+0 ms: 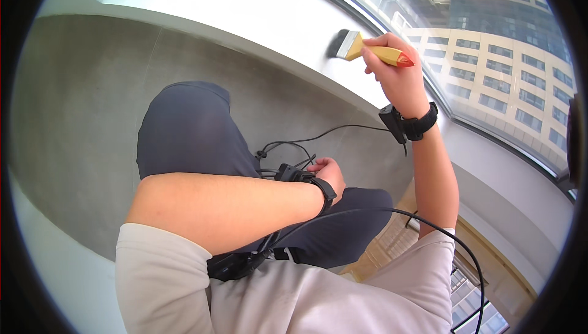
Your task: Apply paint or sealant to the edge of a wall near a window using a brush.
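My right hand grips a flat paintbrush by its yellow, red-tipped wooden handle. The brush's dark bristles point left and touch the white window sill, close to the window frame. Lower down, my left hand rests by my bent right knee, its fingers loosely bent and slightly apart. No object shows in it, though part of that hand is hidden. Each wrist wears a black strap with a small black device, the right one and the left one.
Black cables run between my legs, and another cable arcs over my right side. Grey floor lies below the sill. The window glass on the right shows a building outside. Wooden furniture stands at the lower right.
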`<state>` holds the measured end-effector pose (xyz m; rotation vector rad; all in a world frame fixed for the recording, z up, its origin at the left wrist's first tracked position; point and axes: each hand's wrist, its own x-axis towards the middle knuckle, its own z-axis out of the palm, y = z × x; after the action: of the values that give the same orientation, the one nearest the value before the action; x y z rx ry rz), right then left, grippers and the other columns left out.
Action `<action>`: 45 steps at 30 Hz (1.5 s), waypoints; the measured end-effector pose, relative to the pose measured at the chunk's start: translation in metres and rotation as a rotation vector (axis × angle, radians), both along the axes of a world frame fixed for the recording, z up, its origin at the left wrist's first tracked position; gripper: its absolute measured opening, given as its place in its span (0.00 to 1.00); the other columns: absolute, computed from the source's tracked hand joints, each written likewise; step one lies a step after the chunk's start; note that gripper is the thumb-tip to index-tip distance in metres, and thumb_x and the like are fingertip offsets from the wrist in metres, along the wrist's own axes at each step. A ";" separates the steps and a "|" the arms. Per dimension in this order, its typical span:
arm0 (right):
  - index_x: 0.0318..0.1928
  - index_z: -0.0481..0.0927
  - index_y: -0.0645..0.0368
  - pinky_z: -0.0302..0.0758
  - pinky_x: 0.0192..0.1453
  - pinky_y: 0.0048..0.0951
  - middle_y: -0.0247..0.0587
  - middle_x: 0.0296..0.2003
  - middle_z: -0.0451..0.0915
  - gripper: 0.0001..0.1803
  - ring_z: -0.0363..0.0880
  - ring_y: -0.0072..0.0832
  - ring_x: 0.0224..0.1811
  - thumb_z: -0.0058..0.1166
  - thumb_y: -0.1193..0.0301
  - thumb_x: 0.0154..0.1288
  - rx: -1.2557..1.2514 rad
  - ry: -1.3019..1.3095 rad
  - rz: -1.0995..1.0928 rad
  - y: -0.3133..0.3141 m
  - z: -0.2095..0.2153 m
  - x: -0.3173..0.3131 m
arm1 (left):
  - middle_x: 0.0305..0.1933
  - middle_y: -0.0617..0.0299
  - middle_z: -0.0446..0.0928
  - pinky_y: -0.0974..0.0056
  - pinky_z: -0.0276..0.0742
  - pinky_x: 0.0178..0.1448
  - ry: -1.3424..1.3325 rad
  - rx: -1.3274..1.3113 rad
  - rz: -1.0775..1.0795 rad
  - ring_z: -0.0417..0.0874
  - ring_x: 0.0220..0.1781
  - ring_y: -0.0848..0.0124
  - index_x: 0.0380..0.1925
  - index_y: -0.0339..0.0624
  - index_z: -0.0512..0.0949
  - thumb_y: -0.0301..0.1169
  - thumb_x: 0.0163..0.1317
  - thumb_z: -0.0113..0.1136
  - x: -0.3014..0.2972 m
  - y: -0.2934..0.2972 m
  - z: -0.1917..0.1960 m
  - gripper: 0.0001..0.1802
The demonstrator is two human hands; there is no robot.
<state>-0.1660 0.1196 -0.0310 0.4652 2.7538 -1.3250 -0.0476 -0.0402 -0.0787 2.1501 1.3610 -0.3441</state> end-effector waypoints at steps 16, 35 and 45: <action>0.60 0.84 0.53 0.84 0.50 0.43 0.48 0.46 0.89 0.22 0.89 0.44 0.43 0.63 0.65 0.66 -0.376 -0.089 0.046 -0.025 -0.027 -0.034 | 0.36 0.53 0.85 0.45 0.75 0.48 -0.032 -0.040 -0.053 0.86 0.34 0.52 0.41 0.43 0.88 0.35 0.63 0.59 0.002 0.007 -0.012 0.13; 0.39 0.84 0.67 0.74 0.30 0.19 0.35 0.27 0.83 0.08 0.80 0.17 0.24 0.65 0.73 0.66 -0.063 0.171 -0.458 0.014 -0.026 0.100 | 0.32 0.54 0.86 0.45 0.75 0.46 -0.004 -0.046 -0.058 0.87 0.32 0.51 0.39 0.43 0.88 0.33 0.64 0.57 0.029 0.009 -0.035 0.12; 0.35 0.84 0.62 0.78 0.32 0.32 0.47 0.26 0.83 0.07 0.83 0.39 0.25 0.69 0.73 0.59 -0.004 0.502 -0.112 -0.072 -0.092 0.041 | 0.37 0.47 0.87 0.45 0.75 0.43 -0.047 -0.149 -0.055 0.87 0.31 0.48 0.42 0.39 0.88 0.30 0.63 0.56 0.043 0.012 -0.059 0.14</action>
<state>-0.1251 0.0474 -0.1227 0.3251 3.1552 -1.6716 -0.0049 -0.0280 -0.1373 2.0629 1.2127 -0.4013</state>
